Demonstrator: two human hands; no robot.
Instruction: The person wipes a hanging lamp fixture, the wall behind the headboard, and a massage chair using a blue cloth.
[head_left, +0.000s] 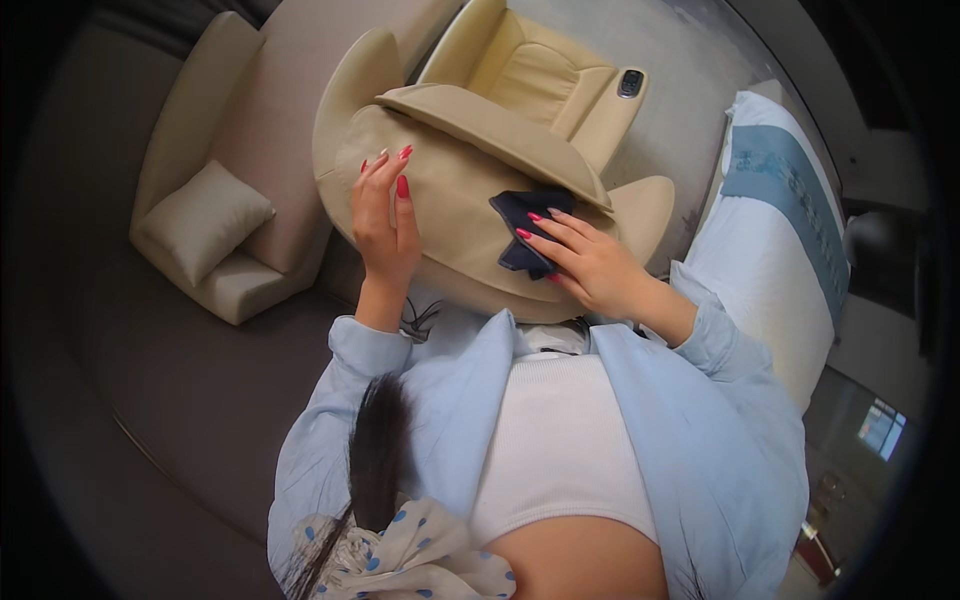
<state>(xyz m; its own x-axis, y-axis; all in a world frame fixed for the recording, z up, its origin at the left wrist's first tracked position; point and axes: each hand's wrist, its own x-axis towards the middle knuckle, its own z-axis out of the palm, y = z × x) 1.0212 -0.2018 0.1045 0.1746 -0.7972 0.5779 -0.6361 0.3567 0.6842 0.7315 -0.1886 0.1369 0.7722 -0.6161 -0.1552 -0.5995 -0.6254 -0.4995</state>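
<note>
A beige leather massage chair (442, 187) stands right before me, its rounded back towards me. A padded flap (495, 139) lies across the top of the backrest. My right hand (589, 259) holds a folded dark navy cloth (525, 225) against the backrest's right part, fingers spread over it. Part of the cloth is hidden under the fingers. My left hand (386, 214) is raised at the backrest's left side, holding nothing, its fingers apart. Whether it touches the leather I cannot tell.
Beyond the backrest are the chair's seat (536, 79) and an armrest with a black control panel (631, 82). To the left is a beige sofa (240, 150) with a cushion (210, 221). A bed (739, 247) with a blue runner stands right. Black cables (421, 319) hang near my left wrist.
</note>
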